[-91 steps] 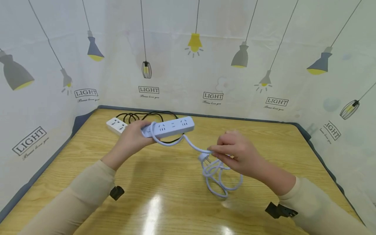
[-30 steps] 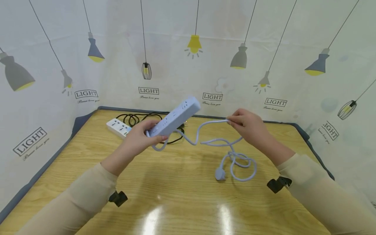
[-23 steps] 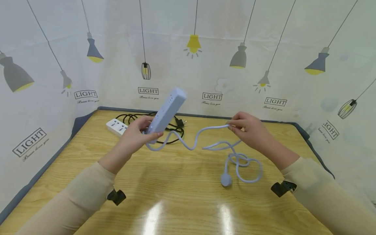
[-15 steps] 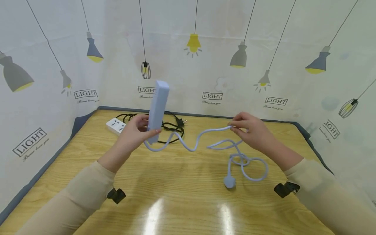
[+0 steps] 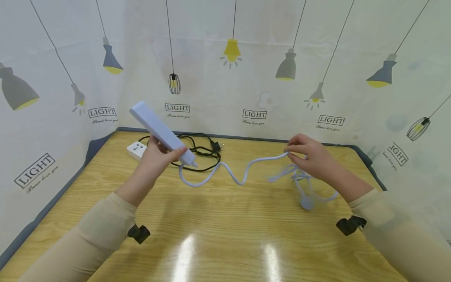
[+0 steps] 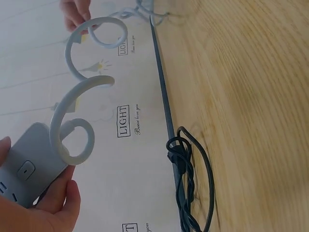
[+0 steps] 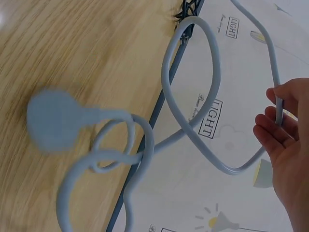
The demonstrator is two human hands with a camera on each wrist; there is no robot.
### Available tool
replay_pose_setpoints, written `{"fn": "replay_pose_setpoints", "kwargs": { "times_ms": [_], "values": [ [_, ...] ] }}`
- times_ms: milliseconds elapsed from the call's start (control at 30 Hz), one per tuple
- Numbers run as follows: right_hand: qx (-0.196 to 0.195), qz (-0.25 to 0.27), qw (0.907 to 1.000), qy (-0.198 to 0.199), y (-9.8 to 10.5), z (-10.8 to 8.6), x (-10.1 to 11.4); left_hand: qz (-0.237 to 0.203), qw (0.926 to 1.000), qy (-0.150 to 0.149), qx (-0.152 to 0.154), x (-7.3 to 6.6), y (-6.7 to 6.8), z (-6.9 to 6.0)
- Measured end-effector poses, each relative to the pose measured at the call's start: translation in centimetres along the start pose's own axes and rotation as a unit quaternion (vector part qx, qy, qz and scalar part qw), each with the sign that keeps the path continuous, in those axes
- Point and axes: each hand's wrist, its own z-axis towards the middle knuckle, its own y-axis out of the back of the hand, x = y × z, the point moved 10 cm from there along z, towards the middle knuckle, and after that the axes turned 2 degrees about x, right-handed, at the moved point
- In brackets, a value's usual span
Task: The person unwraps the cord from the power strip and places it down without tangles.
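Observation:
My left hand grips a pale power strip near its cord end, the strip tilted up and to the left above the table. From that end the pale cord runs in loose waves across to my right hand, which pinches it between thumb and fingers. Below the right hand the rest of the cord dangles in a tangle, with a round plug at its end, blurred in the head view. In the left wrist view the strip's switch shows.
On the table, at the back left, lies a second, white power strip, partly hidden by my left hand. Its coiled black cord and black plug lie beside it. A printed backdrop surrounds the table's far edge and sides.
My left hand has swung the power strip from pointing right, through upright, to leaning left, turning its sockets out of view. My right hand has moved right with the cord, and the dangling plug has swung right.

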Motion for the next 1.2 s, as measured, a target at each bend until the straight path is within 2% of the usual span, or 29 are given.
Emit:
{"fn": "replay_pose_setpoints", "kwargs": {
  "times_ms": [133,233,400,467,533,733,933,1067,1200],
  "values": [
    [0.012,0.001,0.9998,-0.015,-0.1,-0.4,-0.9,-0.045,0.9988,-0.021,-0.002,-0.3,0.3,0.1],
    [0.030,0.009,0.9987,-0.041,-0.4,-0.6,-1.9,-0.104,0.9935,-0.044,0.010,-0.6,0.6,0.1],
    [0.055,0.022,0.9946,-0.085,-0.7,-1.0,-3.4,-0.213,0.9723,-0.082,0.050,-1.5,0.9,-0.4],
    [0.060,0.021,0.9936,-0.094,-0.7,-1.1,-3.9,-0.234,0.9653,-0.094,0.070,-1.8,1.0,-0.7],
    [0.061,0.018,0.9927,-0.102,-0.6,-1.1,-4.4,-0.240,0.9612,-0.100,0.093,-2.1,1.1,-0.9],
    [0.064,0.009,0.9908,-0.119,-0.6,-1.3,-5.8,-0.203,0.9601,-0.081,0.174,-2.2,0.9,-2.1],
    [0.063,-0.002,0.9884,-0.138,-0.2,-1.0,-6.4,-0.124,0.9576,-0.078,0.248,-2.0,1.1,-3.2],
    [0.062,0.004,0.9844,-0.165,0.3,-0.6,-7.0,-0.043,0.9562,-0.084,0.277,-1.8,1.3,-4.1],
    [0.039,0.039,0.9766,-0.208,1.4,-0.6,-7.5,0.030,0.9537,-0.084,0.288,-1.6,1.6,-4.5]
  ]
}}
